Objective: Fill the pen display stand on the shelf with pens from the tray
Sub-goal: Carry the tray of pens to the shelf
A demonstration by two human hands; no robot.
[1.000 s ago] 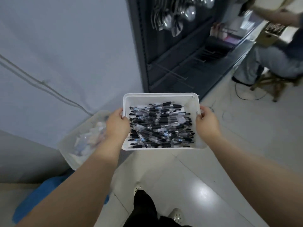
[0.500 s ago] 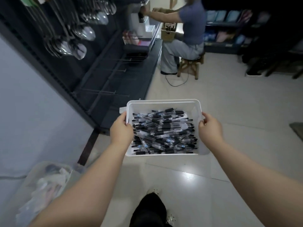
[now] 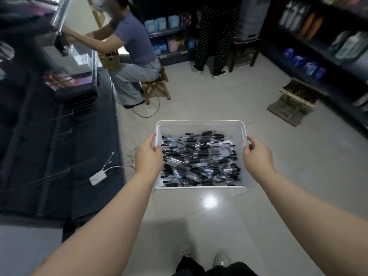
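At the left runs the dark left shelf (image 3: 59, 156), a white tag (image 3: 98, 177) lying on its base near the front edge; no pen stand can be made out on it, and its upper part is blurred. Beyond it a person (image 3: 135, 48) sits on a stool (image 3: 155, 88), reaching toward that shelf.

At centre the left hand (image 3: 148, 158) grips the left wall of the tray (image 3: 199, 122), thumb hooked over the rim, fingers hidden beneath; the arm is stretched forward. The tray is carried level above the floor (image 3: 219, 92), well apart from either shelf, its long axis across the body; the pens (image 3: 199, 160) lie in it in a loose heap, most of them crosswise, left to right. The right hand (image 3: 256, 156) grips the right wall likewise, thumb on the rim, fingers curled under, arm outstretched; neither hand is free to pick.

Ahead and to the right, on the floor at the foot of the right shelf (image 3: 318, 46), sits a stepped stand (image 3: 294, 98) with dark rows in it; it may be the display stand, though it is too blurred to be sure, and it is on the floor, not on a shelf. It lies nearer the right hand, its long axis along the shelf's foot; the coming move looks like a carry toward that side, then setting the tray down to free a hand.
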